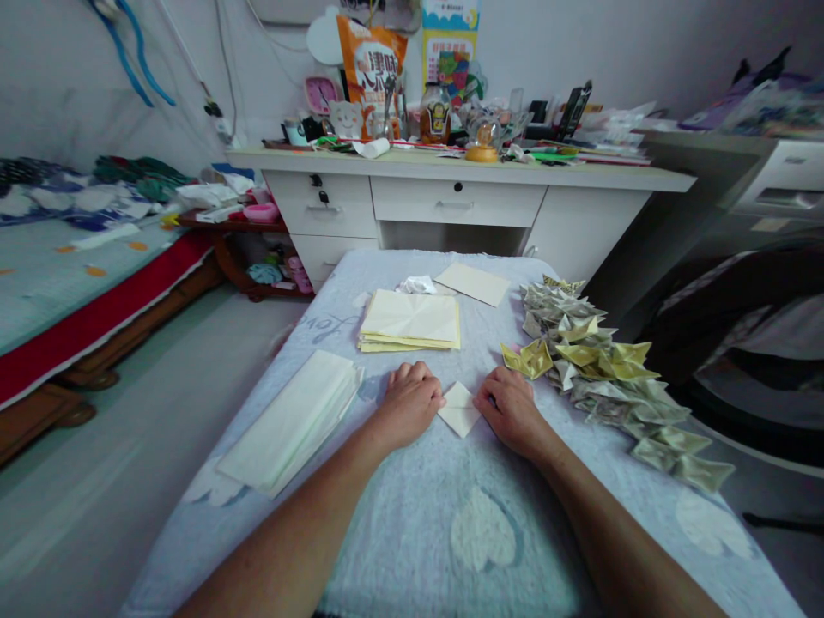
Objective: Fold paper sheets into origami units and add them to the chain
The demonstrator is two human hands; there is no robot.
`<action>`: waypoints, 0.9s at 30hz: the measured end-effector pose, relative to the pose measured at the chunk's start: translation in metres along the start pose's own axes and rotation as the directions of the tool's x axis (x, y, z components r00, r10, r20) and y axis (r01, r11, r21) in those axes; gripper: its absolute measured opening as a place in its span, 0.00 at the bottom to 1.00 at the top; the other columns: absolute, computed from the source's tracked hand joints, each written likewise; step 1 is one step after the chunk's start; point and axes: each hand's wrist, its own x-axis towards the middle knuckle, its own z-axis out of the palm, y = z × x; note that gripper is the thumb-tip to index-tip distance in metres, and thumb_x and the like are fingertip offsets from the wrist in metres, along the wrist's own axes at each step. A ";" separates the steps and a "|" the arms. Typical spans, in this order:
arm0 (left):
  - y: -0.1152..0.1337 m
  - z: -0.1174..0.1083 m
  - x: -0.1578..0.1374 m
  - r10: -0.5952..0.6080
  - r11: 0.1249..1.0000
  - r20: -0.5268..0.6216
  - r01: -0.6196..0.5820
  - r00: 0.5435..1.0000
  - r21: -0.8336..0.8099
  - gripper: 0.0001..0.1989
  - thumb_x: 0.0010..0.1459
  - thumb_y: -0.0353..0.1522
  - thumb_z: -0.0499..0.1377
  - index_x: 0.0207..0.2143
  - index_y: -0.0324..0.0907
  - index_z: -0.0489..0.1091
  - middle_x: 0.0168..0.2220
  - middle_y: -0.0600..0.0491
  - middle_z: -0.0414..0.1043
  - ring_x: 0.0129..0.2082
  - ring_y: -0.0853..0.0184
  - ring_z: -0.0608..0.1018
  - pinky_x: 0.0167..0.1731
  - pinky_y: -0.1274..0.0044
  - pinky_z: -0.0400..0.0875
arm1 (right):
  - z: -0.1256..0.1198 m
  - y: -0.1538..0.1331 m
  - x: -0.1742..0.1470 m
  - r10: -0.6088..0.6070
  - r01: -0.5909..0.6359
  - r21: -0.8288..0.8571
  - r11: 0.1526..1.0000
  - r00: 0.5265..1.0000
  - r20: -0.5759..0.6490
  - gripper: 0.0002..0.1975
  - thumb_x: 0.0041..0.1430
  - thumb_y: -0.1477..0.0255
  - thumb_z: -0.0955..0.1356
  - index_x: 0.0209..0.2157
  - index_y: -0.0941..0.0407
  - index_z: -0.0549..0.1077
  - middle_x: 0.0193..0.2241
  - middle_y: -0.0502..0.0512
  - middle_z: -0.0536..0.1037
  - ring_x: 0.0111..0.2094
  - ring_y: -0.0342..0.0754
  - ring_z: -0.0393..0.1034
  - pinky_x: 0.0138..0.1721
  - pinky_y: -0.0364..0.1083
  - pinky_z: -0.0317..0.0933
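Between my hands a small folded paper square [459, 410] lies cornerwise on the blue cloth of the table [412, 524]. My left hand [412, 402] is closed, its fingertips pinching the square's left corner. The right corner is gripped by my right hand [508, 403], also with curled fingers. Beyond them sits a stack of cream and yellow paper sheets [412, 319], creased on top. A long pile of folded white paper [293, 421] rests to the left. On the right are rows of folded paper pieces [618, 395], with one yellow folded piece [529, 358] close to my right hand.
A single cream sheet [473, 283] and a crumpled white paper [417, 285] lie at the far end. Behind stands a white desk [451, 202] crowded with a jar [436, 116] and an orange bag [372, 77]. A bed [77, 283] is left, a washing machine [766, 215] right.
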 end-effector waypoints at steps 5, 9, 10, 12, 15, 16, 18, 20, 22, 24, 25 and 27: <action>0.000 0.003 -0.001 -0.021 1.000 -0.019 0.021 1.000 0.003 0.06 0.59 0.35 0.56 0.30 0.43 0.68 0.40 0.53 0.66 0.43 0.62 0.64 0.42 0.69 0.57 | 0.001 0.000 0.001 0.022 -0.022 -0.035 0.999 1.000 0.008 0.08 0.58 0.71 0.67 0.26 0.57 0.73 0.34 0.54 0.70 0.39 0.51 0.60 0.38 0.48 0.49; 0.001 0.003 0.000 -0.028 0.999 -0.029 0.028 0.999 0.019 0.06 0.58 0.35 0.56 0.30 0.44 0.68 0.40 0.53 0.66 0.43 0.61 0.64 0.42 0.68 0.57 | 0.000 -0.003 0.001 0.040 -0.039 -0.045 0.998 0.999 0.009 0.08 0.59 0.70 0.67 0.27 0.56 0.73 0.35 0.54 0.70 0.40 0.51 0.60 0.38 0.48 0.49; 0.002 0.003 0.000 -0.031 0.999 -0.030 0.031 0.999 0.021 0.07 0.58 0.35 0.55 0.29 0.43 0.68 0.40 0.53 0.66 0.43 0.61 0.64 0.42 0.68 0.57 | 0.000 -0.004 0.000 0.043 -0.043 -0.048 0.998 0.999 0.009 0.08 0.59 0.70 0.67 0.27 0.56 0.73 0.35 0.54 0.70 0.40 0.51 0.60 0.38 0.47 0.49; 0.002 0.002 0.000 -0.041 0.999 -0.032 0.042 0.999 0.015 0.06 0.58 0.35 0.56 0.30 0.44 0.68 0.40 0.52 0.66 0.43 0.60 0.64 0.42 0.68 0.58 | -0.001 -0.005 0.000 0.051 -0.050 -0.058 0.997 0.999 0.007 0.08 0.59 0.70 0.67 0.27 0.57 0.73 0.35 0.54 0.70 0.40 0.51 0.60 0.38 0.47 0.48; 0.002 0.000 0.001 -0.035 0.999 -0.052 0.032 0.998 -0.042 0.07 0.56 0.32 0.57 0.39 0.46 0.69 0.42 0.52 0.65 0.44 0.61 0.65 0.44 0.69 0.59 | 0.000 -0.006 0.000 0.057 -0.057 -0.072 0.996 0.998 0.006 0.08 0.59 0.69 0.67 0.27 0.57 0.72 0.36 0.55 0.70 0.41 0.51 0.60 0.38 0.47 0.48; 0.002 -0.001 0.001 -0.004 0.998 -0.056 0.000 0.998 -0.070 0.11 0.55 0.31 0.57 0.42 0.48 0.69 0.44 0.52 0.65 0.45 0.61 0.64 0.45 0.69 0.59 | 0.000 -0.006 0.000 0.060 -0.059 -0.076 0.995 0.998 0.006 0.08 0.59 0.69 0.66 0.27 0.57 0.73 0.36 0.55 0.70 0.41 0.51 0.60 0.38 0.47 0.48; 0.000 -0.002 0.002 0.061 0.991 -0.050 -0.066 0.997 -0.113 0.16 0.55 0.29 0.57 0.46 0.51 0.70 0.45 0.53 0.64 0.47 0.62 0.64 0.48 0.69 0.58 | 0.000 -0.006 0.000 0.063 -0.062 -0.086 0.994 0.998 0.006 0.08 0.59 0.69 0.66 0.28 0.56 0.73 0.36 0.55 0.70 0.41 0.52 0.60 0.38 0.47 0.49; -0.002 -0.002 0.004 0.104 0.985 -0.030 -0.107 0.994 -0.132 0.17 0.56 0.28 0.56 0.46 0.53 0.72 0.45 0.53 0.64 0.47 0.62 0.64 0.49 0.69 0.58 | 0.000 -0.006 -0.001 0.065 -0.065 -0.096 0.993 0.998 0.001 0.08 0.59 0.69 0.66 0.28 0.56 0.73 0.36 0.55 0.69 0.41 0.52 0.60 0.38 0.47 0.49; -0.004 -0.001 0.006 0.116 0.983 -0.015 -0.117 0.993 -0.139 0.17 0.56 0.29 0.56 0.46 0.53 0.73 0.44 0.53 0.65 0.47 0.62 0.64 0.50 0.69 0.58 | 0.001 -0.007 -0.002 0.066 -0.067 -0.111 0.992 0.998 -0.007 0.08 0.59 0.69 0.65 0.28 0.56 0.72 0.35 0.56 0.69 0.41 0.52 0.60 0.38 0.47 0.49; -0.007 -0.001 0.007 0.118 0.982 -0.016 -0.120 0.993 -0.148 0.16 0.57 0.30 0.56 0.46 0.54 0.74 0.43 0.53 0.65 0.46 0.62 0.65 0.50 0.68 0.58 | 0.002 -0.008 -0.002 0.066 -0.068 -0.124 0.990 0.998 -0.019 0.10 0.60 0.67 0.65 0.27 0.56 0.72 0.35 0.56 0.69 0.41 0.53 0.59 0.38 0.48 0.50; -0.008 0.000 0.007 0.120 0.981 -0.021 -0.122 0.993 -0.153 0.15 0.57 0.32 0.57 0.45 0.54 0.74 0.43 0.53 0.65 0.46 0.62 0.65 0.50 0.68 0.58 | 0.002 -0.009 -0.002 0.068 -0.071 -0.129 0.989 0.997 -0.025 0.11 0.59 0.65 0.65 0.27 0.56 0.71 0.35 0.56 0.69 0.41 0.53 0.59 0.39 0.49 0.50; -0.010 0.000 0.008 0.122 0.979 -0.032 -0.126 0.992 -0.162 0.13 0.57 0.34 0.58 0.45 0.55 0.75 0.42 0.53 0.65 0.45 0.63 0.65 0.50 0.69 0.59 | 0.004 -0.011 -0.002 0.079 -0.084 -0.141 0.987 0.996 -0.039 0.15 0.58 0.58 0.65 0.27 0.55 0.71 0.35 0.56 0.68 0.41 0.54 0.59 0.39 0.50 0.51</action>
